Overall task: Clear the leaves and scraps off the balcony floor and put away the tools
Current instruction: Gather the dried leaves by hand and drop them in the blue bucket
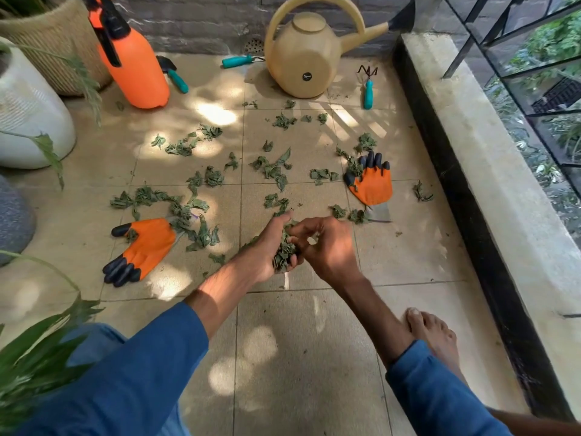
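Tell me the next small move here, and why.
Probably reach the right hand forward to the loose leaves just ahead and pinch them up. The left hand cups a bundle of leaves, with the right's fingers pinching at it, while many scraps lie on the tiled floor and no bin shows.

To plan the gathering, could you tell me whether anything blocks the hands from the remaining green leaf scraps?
Mostly nothing stands between the left hand, right hand and the green leaf scraps. Two orange gloves with black fingertips, one left, one right, lie among them.
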A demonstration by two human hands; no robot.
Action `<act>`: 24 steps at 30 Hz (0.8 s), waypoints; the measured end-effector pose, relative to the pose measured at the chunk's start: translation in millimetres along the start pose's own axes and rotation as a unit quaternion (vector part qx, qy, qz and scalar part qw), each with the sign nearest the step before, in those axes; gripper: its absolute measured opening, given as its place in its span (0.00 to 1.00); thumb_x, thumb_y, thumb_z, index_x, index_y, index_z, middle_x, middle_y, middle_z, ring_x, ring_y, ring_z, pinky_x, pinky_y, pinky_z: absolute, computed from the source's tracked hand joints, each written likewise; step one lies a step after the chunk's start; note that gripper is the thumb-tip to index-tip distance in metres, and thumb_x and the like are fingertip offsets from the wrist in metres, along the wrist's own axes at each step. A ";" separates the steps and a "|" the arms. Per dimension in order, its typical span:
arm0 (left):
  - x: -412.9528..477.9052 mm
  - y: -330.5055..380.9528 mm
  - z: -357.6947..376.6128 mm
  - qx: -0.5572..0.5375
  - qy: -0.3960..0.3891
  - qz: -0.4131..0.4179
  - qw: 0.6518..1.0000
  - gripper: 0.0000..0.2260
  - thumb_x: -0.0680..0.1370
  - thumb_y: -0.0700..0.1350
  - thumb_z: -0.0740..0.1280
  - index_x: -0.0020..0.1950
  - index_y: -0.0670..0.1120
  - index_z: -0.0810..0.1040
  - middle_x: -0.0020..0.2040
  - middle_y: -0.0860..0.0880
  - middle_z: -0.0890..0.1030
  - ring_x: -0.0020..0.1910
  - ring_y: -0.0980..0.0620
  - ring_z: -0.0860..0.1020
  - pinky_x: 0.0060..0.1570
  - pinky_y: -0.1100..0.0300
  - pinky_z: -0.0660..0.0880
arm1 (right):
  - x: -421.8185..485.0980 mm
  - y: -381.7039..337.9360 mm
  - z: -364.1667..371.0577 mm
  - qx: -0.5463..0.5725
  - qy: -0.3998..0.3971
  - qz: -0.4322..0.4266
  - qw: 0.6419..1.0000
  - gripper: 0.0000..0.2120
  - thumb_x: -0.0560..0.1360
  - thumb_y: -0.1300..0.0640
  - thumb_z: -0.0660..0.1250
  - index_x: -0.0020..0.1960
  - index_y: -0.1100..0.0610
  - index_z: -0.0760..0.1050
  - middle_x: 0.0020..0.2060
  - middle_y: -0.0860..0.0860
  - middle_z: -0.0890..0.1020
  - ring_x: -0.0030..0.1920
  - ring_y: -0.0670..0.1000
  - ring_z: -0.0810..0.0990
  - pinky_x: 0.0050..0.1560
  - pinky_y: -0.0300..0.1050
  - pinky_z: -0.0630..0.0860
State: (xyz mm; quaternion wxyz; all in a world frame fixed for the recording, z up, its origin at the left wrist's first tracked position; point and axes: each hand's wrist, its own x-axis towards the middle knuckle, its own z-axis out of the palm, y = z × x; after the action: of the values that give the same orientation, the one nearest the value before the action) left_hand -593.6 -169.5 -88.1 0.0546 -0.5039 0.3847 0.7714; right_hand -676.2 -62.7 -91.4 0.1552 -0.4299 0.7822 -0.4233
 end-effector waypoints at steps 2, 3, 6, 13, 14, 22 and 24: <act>2.0 -1.1 0.4 0.018 0.023 0.012 1.000 0.25 0.80 0.65 0.61 0.44 0.43 0.78 0.34 0.47 0.77 0.26 0.53 0.74 0.23 0.63 0.68 | 1.1 -1.1 5.4 -0.021 -0.005 -0.003 1.000 0.06 0.73 0.67 0.73 0.47 0.59 0.86 0.40 0.49 0.87 0.35 0.40 0.83 0.37 0.32 0.80; 1.5 -1.2 1.6 0.025 0.035 0.021 0.999 0.24 0.80 0.65 0.62 0.44 0.44 0.78 0.35 0.47 0.78 0.26 0.54 0.74 0.23 0.63 0.68 | 1.7 -1.9 7.9 -0.026 -0.013 -0.001 1.000 0.07 0.73 0.68 0.72 0.45 0.59 0.86 0.38 0.49 0.87 0.33 0.42 0.83 0.35 0.38 0.82; 4.7 -3.8 5.3 0.035 0.073 0.063 0.995 0.20 0.80 0.60 0.65 0.41 0.44 0.79 0.31 0.49 0.77 0.23 0.55 0.72 0.21 0.66 0.65 | 3.1 -3.8 11.2 -0.041 -0.043 -0.004 0.998 0.10 0.72 0.69 0.70 0.45 0.57 0.86 0.35 0.48 0.86 0.32 0.45 0.83 0.34 0.46 0.82; 18.4 -3.8 3.3 0.075 0.152 0.142 0.975 0.14 0.81 0.51 0.66 0.51 0.40 0.82 0.35 0.45 0.82 0.24 0.51 0.74 0.19 0.66 0.64 | 7.3 1.3 -13.6 0.236 -0.031 0.155 0.959 0.07 0.76 0.69 0.70 0.52 0.64 0.84 0.44 0.55 0.87 0.45 0.54 0.87 0.50 0.53 0.84; 19.5 -3.0 5.9 0.087 0.149 0.151 0.973 0.13 0.81 0.51 0.66 0.50 0.41 0.82 0.34 0.45 0.82 0.23 0.52 0.74 0.20 0.65 0.64 | 7.6 4.9 -21.2 0.270 -0.019 0.174 0.947 0.06 0.76 0.70 0.69 0.52 0.66 0.83 0.44 0.57 0.87 0.45 0.57 0.87 0.51 0.53 0.84; 32.7 6.8 32.4 0.141 0.121 0.192 0.964 0.12 0.78 0.45 0.66 0.34 0.44 0.78 0.27 0.50 0.77 0.21 0.51 0.71 0.22 0.65 0.62 | 40.1 111.2 -93.9 -0.010 0.121 0.264 0.957 0.09 0.74 0.68 0.70 0.50 0.59 0.85 0.46 0.52 0.87 0.42 0.47 0.84 0.53 0.50 0.83; 38.8 4.5 38.0 0.143 0.106 0.191 0.965 0.11 0.77 0.44 0.65 0.36 0.43 0.77 0.28 0.51 0.77 0.22 0.51 0.71 0.23 0.65 0.61 | 51.4 151.2 -117.9 -0.118 0.114 0.285 0.945 0.17 0.72 0.69 0.67 0.57 0.59 0.83 0.56 0.54 0.85 0.54 0.51 0.83 0.60 0.51 0.80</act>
State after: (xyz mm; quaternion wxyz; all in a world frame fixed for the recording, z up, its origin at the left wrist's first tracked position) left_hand -642.5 -159.8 -110.0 -0.0634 -0.4870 0.5840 0.6463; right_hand -859.5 -0.5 -135.6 0.1274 -0.1534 0.9287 -0.3126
